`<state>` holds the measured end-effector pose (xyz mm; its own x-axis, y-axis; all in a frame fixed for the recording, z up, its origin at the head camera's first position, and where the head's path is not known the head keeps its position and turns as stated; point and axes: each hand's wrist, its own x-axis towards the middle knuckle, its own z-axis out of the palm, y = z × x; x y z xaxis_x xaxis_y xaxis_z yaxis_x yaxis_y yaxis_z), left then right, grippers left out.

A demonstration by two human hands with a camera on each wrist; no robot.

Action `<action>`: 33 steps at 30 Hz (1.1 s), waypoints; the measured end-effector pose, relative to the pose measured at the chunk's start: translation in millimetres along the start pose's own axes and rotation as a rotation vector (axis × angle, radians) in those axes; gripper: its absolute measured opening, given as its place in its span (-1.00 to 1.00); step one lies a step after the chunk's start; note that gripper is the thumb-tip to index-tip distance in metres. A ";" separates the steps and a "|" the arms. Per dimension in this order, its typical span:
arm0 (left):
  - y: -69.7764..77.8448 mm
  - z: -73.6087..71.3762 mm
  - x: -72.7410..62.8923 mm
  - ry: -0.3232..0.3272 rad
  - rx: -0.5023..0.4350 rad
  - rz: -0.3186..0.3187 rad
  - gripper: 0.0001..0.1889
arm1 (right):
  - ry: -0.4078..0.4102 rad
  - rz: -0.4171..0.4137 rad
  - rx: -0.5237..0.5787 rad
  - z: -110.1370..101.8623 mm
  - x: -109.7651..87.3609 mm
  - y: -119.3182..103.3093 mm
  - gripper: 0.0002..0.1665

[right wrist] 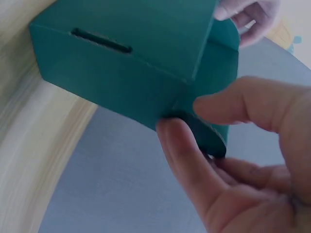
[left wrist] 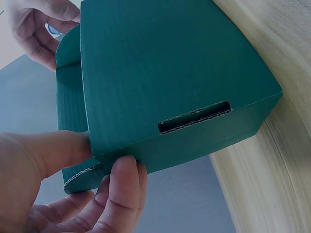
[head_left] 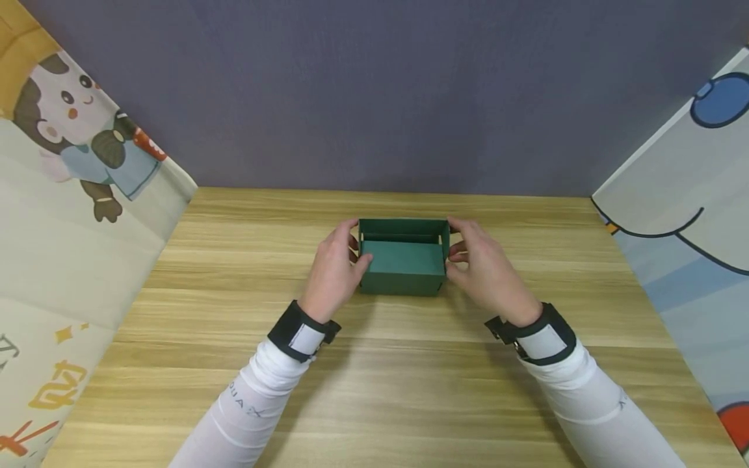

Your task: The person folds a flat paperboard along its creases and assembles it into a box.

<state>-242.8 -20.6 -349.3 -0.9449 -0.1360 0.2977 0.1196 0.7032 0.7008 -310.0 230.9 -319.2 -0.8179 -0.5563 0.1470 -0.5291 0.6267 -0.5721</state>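
A small green cardboard box [head_left: 404, 257] sits near the back of the wooden table, its lid standing raised along the far side. My left hand [head_left: 332, 273] grips the box's left end, thumb over the top edge and fingertips against the side. At the opposite end, my right hand [head_left: 486, 276] pinches the right side, thumb and fingers around a rounded flap [right wrist: 206, 138]. In the left wrist view, a narrow slot [left wrist: 194, 118] runs along the box's edge. A matching slot [right wrist: 101, 40] shows in the right wrist view. The box's inside is mostly hidden.
The wooden tabletop [head_left: 404, 403] spreads around the box. A dark grey-blue panel [head_left: 386, 91] rises behind the table. Cartoon-printed panels flank it, one on the left [head_left: 64, 260] and one on the right [head_left: 690, 195]. Black straps [head_left: 301, 330] wrap both wrists over white sleeves.
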 end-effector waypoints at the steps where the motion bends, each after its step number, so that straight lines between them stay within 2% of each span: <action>1: -0.1 -0.2 0.0 0.000 0.000 0.001 -0.34 | -0.010 -0.007 0.003 -1.5 -0.1 0.4 -0.14; 4: -0.2 -0.8 -0.2 0.000 0.000 0.002 -0.34 | -0.016 -0.027 -0.010 -5.2 0.7 0.9 -0.20; 12: -0.5 -1.3 -0.8 -0.017 -0.007 -0.012 -0.33 | 0.038 -0.027 -0.012 -7.1 2.9 4.6 -0.31; 33: -1.9 0.3 0.3 -0.030 -0.009 -0.029 -0.33 | 0.001 0.038 0.066 -12.5 7.3 3.5 -0.33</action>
<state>-243.4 -21.7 -350.7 -0.9568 -0.1350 0.2574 0.0946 0.6928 0.7149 -320.6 235.8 -310.1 -0.8372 -0.5324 0.1250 -0.4818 0.6100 -0.6291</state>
